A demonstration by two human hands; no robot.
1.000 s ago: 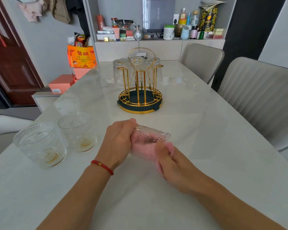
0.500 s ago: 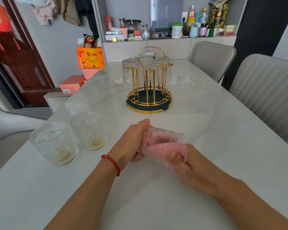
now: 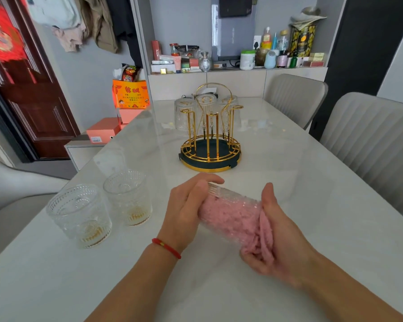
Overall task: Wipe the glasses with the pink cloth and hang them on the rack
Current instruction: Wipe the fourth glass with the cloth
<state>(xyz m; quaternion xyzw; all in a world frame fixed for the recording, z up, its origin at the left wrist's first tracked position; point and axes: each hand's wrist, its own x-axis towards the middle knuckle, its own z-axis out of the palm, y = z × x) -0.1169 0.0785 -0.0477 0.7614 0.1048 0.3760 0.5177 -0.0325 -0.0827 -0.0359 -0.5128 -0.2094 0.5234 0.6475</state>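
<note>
A clear ribbed glass [image 3: 228, 205] lies on its side above the table between my hands. My left hand [image 3: 186, 210] grips its base end. The pink cloth [image 3: 256, 231] is stuffed into the glass and spills out of its mouth, and my right hand [image 3: 275, 235] holds the cloth there. Two more ribbed glasses [image 3: 79, 212] [image 3: 128, 196] stand upright at the left. The gold rack [image 3: 211, 145] on a dark round base stands farther back in the middle, with three glasses [image 3: 184, 115] hung upside down on its far pegs.
The pale marble table [image 3: 289, 182] stretches ahead. Two grey chairs [image 3: 368, 140] line its right side and another chair [image 3: 16, 194] sits at the left. A cluttered shelf [image 3: 237, 59] and orange boxes [image 3: 130, 96] lie beyond the table's far end.
The cloth has gone deeper into the glass, and my right hand has shifted to the glass's mouth. The glass sits a little lower and nearer to me.
</note>
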